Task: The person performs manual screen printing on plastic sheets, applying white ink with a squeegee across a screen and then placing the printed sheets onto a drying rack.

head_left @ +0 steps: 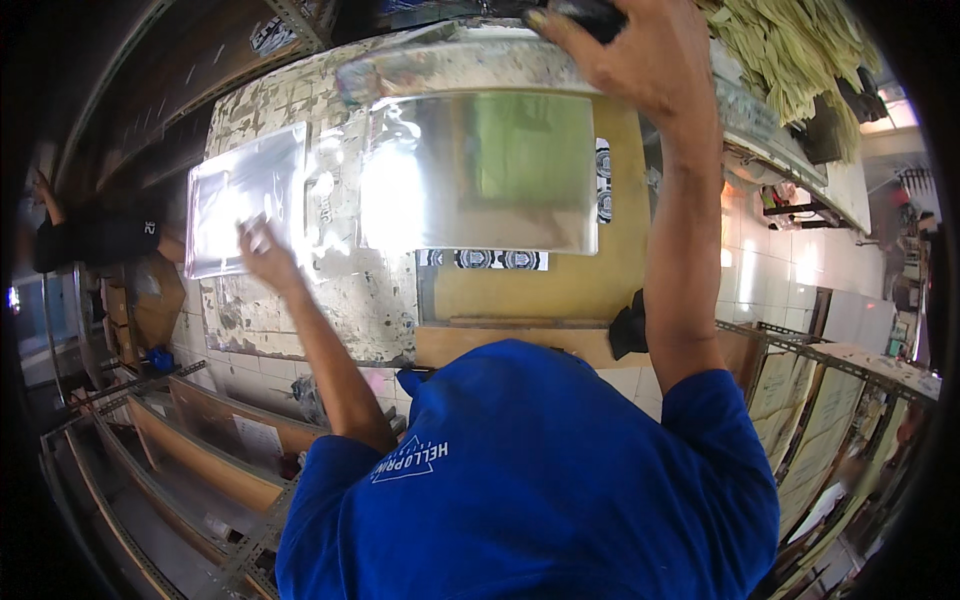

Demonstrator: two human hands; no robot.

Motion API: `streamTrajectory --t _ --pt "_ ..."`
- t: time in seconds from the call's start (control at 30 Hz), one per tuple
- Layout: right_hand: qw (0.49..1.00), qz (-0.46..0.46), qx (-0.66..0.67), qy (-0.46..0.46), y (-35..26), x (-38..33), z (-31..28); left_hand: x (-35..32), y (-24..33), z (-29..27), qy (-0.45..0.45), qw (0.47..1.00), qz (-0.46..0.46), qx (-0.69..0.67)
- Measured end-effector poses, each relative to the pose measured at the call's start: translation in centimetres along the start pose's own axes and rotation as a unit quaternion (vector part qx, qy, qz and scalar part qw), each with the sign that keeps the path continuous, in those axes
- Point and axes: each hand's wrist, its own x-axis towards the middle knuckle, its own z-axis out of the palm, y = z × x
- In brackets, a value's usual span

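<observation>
My left hand (268, 262) is over a stack of clear plastic sheets (215, 200) at the left of the table. Its fingers are blurred, so I cannot tell whether they pinch a sheet. At the far edge, my right hand (650, 65) is closed around a dark rounded object (598, 18), partly cut off by the top of the picture. Between my arms, a large glossy clear sheet (530, 165) lies over a yellow-brown panel (590, 285). Strips with black-and-white round patterns (500, 260) show along its near and right edges.
A paint-stained bar (450, 70) runs along the far side of the worn, spotted table (370, 310). A wooden strip (520, 345) edges the panel near me. Pale yellow-green strips (800, 60) hang at far right. Racks (200, 450) stand both sides; another person (100, 235) is at left.
</observation>
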Motion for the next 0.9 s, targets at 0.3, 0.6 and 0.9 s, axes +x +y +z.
streamTrajectory --t 0.3,0.6,0.9 --pt "0.998 -0.013 -0.025 -0.061 -1.2 -10.8 1.8 -16.4 19.7 5.3 -0.308 0.775 -0.107 -0.541" --pt "0.963 0.164 0.139 -0.161 0.2 -17.1 5.0 -21.5 12.1 4.7 -0.34 0.863 -0.122 -0.353" --pt "0.905 0.134 0.027 -0.402 1.9 -22.7 10.8 -23.1 9.2 5.2 -0.236 0.963 0.128 -0.033"
